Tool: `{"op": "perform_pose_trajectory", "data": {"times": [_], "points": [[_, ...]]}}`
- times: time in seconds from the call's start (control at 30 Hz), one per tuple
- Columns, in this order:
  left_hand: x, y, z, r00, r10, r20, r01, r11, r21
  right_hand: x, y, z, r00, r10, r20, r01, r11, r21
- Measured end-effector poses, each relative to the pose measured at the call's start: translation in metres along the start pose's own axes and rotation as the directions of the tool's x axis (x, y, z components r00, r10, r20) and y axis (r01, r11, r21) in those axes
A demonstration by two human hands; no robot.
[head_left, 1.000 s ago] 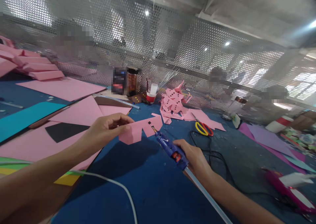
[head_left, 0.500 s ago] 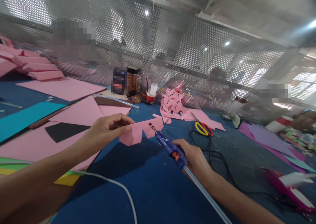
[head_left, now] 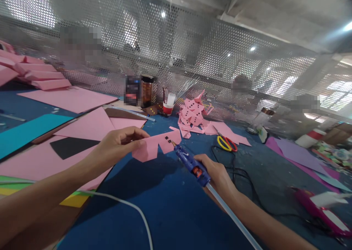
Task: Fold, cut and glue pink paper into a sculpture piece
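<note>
Between its thumb and fingers, my left hand (head_left: 123,141) pinches the left end of a notched pink paper cutout (head_left: 147,149) above the blue table. Two small black squares (head_left: 168,139) sit on the cutout's right part. My right hand (head_left: 216,173) is wrapped round a blue glue gun (head_left: 189,163), whose metal nozzle is at the lower black square; whether it touches is too small to tell. A long clear glue stick (head_left: 233,215) runs out of the gun's back end toward the bottom edge.
Red-and-yellow scissors (head_left: 227,142) lie beside a pile of black-dotted pink pieces (head_left: 192,112). A white cable (head_left: 132,205) crosses the front left. At right rests a magenta glue gun (head_left: 320,211). Pink sheets (head_left: 68,97) cover the left; a red-white cup (head_left: 168,108) stands behind.
The glue gun's nozzle has drawn back slightly to the right, and both black squares now show more clearly. My left hand and the pink cutout have barely moved.
</note>
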State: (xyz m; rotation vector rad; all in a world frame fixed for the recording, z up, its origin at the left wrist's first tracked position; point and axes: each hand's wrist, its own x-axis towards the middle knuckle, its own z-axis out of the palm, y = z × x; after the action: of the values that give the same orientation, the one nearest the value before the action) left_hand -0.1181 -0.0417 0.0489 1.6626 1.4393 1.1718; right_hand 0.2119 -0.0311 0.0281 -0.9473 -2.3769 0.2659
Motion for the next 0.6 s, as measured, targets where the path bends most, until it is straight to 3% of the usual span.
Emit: {"op": "perform_pose_trajectory", "data": {"times": [0.6], "points": [[-0.005,0.015,0.005,1.000,-0.010,-0.013,0.010,1.000,-0.021,0.000,0.002,0.000,0.999,0.021,0.043,-0.023,0.999,0.046]]}}
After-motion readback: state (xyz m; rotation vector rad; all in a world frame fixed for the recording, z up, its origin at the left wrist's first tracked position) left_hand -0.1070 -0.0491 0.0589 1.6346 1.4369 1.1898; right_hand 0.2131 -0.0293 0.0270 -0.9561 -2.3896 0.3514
